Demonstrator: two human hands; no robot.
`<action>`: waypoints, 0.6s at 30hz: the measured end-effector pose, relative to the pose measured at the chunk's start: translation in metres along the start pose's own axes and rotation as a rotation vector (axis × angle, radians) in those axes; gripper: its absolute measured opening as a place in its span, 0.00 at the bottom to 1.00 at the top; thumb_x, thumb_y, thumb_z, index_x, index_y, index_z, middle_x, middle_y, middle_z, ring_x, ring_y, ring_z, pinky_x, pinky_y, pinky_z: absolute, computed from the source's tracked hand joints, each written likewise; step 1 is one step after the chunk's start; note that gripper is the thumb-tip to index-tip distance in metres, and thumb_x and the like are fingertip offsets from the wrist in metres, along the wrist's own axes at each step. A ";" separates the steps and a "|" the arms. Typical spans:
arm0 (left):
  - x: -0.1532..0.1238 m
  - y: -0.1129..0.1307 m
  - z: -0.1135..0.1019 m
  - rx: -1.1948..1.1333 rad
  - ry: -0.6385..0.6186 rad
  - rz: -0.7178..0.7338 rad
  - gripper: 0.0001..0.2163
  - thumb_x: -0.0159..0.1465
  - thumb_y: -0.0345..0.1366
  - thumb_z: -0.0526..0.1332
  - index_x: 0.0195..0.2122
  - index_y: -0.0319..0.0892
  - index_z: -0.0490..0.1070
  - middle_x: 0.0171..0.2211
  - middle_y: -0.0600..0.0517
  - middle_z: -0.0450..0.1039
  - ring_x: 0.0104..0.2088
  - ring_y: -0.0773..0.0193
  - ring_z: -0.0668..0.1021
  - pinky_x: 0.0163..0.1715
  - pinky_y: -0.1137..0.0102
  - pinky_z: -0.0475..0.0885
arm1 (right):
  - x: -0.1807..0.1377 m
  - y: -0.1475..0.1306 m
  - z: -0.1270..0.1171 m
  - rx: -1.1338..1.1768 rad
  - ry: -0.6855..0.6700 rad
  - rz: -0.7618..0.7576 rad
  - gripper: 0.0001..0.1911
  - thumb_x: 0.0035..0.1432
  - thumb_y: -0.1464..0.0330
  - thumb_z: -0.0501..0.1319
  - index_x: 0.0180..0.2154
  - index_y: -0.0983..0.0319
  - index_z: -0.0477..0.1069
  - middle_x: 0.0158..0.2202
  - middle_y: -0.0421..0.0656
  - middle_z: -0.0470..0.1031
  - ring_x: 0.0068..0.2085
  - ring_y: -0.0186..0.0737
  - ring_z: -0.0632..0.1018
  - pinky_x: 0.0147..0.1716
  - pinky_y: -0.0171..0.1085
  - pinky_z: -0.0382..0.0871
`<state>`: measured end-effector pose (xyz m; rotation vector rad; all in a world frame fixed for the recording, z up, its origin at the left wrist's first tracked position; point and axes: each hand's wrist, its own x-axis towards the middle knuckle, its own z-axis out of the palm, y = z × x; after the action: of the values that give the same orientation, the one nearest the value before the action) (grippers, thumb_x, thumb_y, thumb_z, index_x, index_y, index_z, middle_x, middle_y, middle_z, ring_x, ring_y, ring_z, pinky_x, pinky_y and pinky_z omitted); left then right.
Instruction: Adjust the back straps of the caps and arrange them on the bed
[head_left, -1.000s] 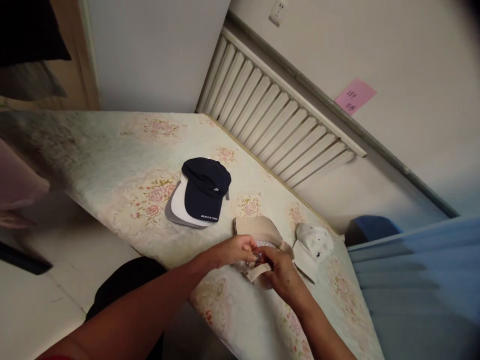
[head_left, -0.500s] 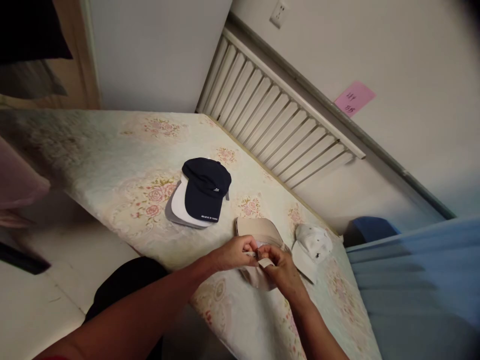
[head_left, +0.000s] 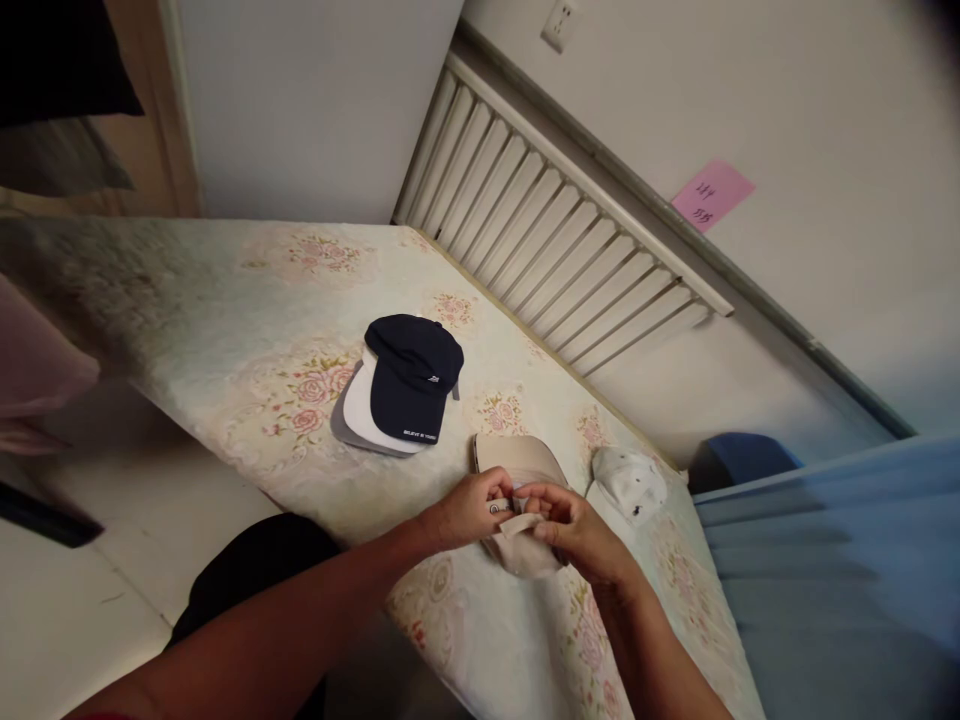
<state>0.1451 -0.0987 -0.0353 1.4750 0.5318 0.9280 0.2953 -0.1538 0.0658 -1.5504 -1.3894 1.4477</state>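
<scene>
A beige baseball cap [head_left: 527, 555] lies before me with its brim [head_left: 517, 452] pointing away. My left hand [head_left: 480, 510] is closed in a pinch on one side of the cap's back strap, where a small round metal piece shows. Across from it, my right hand [head_left: 570, 525] pinches the loose pale end of the strap [head_left: 520, 523]. The fingertips of both hands almost meet over the cap, and they hide part of the strap. Just right of my right hand rests a white cap [head_left: 628, 482] with small dark marks.
Farther left, a navy cap [head_left: 412, 365] sits stacked on white and grey caps. All lie on a floral-covered bed [head_left: 262, 300]. A radiator [head_left: 547, 210] runs along the wall behind, and a blue curtain [head_left: 840, 560] hangs at the right.
My right hand has shifted slightly right and its fingers have opened out a little. The strap end now shows more between the hands. My left hand stays nearly in place.
</scene>
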 end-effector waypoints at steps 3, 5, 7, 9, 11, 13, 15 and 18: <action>-0.001 0.004 -0.001 0.016 0.012 0.014 0.09 0.52 0.34 0.63 0.32 0.41 0.65 0.23 0.58 0.63 0.24 0.71 0.65 0.23 0.76 0.57 | 0.002 0.006 -0.001 0.075 0.063 0.007 0.19 0.42 0.61 0.70 0.37 0.61 0.74 0.22 0.34 0.64 0.23 0.28 0.61 0.23 0.31 0.51; -0.002 0.006 -0.001 0.019 0.003 0.019 0.10 0.50 0.32 0.63 0.32 0.41 0.64 0.24 0.58 0.63 0.25 0.71 0.66 0.23 0.76 0.58 | 0.004 0.010 0.001 0.100 0.075 0.025 0.16 0.42 0.61 0.70 0.33 0.62 0.73 0.22 0.35 0.65 0.22 0.28 0.61 0.23 0.31 0.52; -0.003 0.006 -0.001 0.029 0.008 0.032 0.09 0.49 0.30 0.62 0.32 0.41 0.64 0.24 0.58 0.63 0.25 0.70 0.66 0.24 0.76 0.58 | 0.006 0.013 0.004 0.104 0.072 0.032 0.14 0.44 0.62 0.69 0.31 0.62 0.72 0.21 0.35 0.65 0.22 0.27 0.61 0.23 0.31 0.51; -0.003 0.004 0.000 0.080 0.043 0.052 0.09 0.49 0.28 0.61 0.32 0.41 0.65 0.25 0.58 0.65 0.26 0.70 0.67 0.25 0.76 0.59 | 0.009 0.016 0.007 0.089 0.091 0.010 0.13 0.45 0.62 0.69 0.30 0.63 0.72 0.20 0.34 0.63 0.22 0.27 0.59 0.22 0.31 0.49; -0.003 0.001 0.001 0.165 0.087 0.068 0.08 0.50 0.29 0.60 0.32 0.41 0.66 0.26 0.57 0.67 0.27 0.70 0.68 0.27 0.75 0.60 | 0.011 0.018 0.008 0.069 0.117 -0.013 0.12 0.46 0.62 0.68 0.29 0.63 0.71 0.19 0.33 0.62 0.21 0.27 0.58 0.22 0.31 0.47; -0.004 -0.001 0.002 0.240 0.101 0.078 0.07 0.52 0.33 0.61 0.32 0.41 0.67 0.27 0.56 0.69 0.28 0.69 0.69 0.28 0.75 0.60 | 0.013 0.021 0.008 0.058 0.126 -0.026 0.12 0.45 0.62 0.68 0.27 0.63 0.70 0.19 0.33 0.63 0.21 0.27 0.59 0.22 0.31 0.47; -0.005 -0.002 0.003 0.293 0.090 0.082 0.08 0.53 0.36 0.62 0.33 0.41 0.67 0.27 0.56 0.70 0.28 0.68 0.70 0.28 0.74 0.60 | 0.015 0.023 0.008 0.059 0.120 -0.029 0.13 0.45 0.62 0.69 0.26 0.62 0.69 0.18 0.34 0.64 0.21 0.26 0.59 0.22 0.31 0.47; -0.008 0.000 0.003 0.352 0.076 0.083 0.07 0.53 0.36 0.61 0.33 0.42 0.66 0.26 0.56 0.70 0.26 0.68 0.70 0.27 0.74 0.60 | 0.017 0.026 0.008 0.082 0.114 -0.034 0.12 0.46 0.63 0.68 0.26 0.62 0.68 0.19 0.34 0.66 0.21 0.27 0.61 0.23 0.30 0.50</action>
<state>0.1432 -0.1067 -0.0366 1.7936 0.7209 0.9940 0.2923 -0.1466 0.0339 -1.5256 -1.2682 1.3577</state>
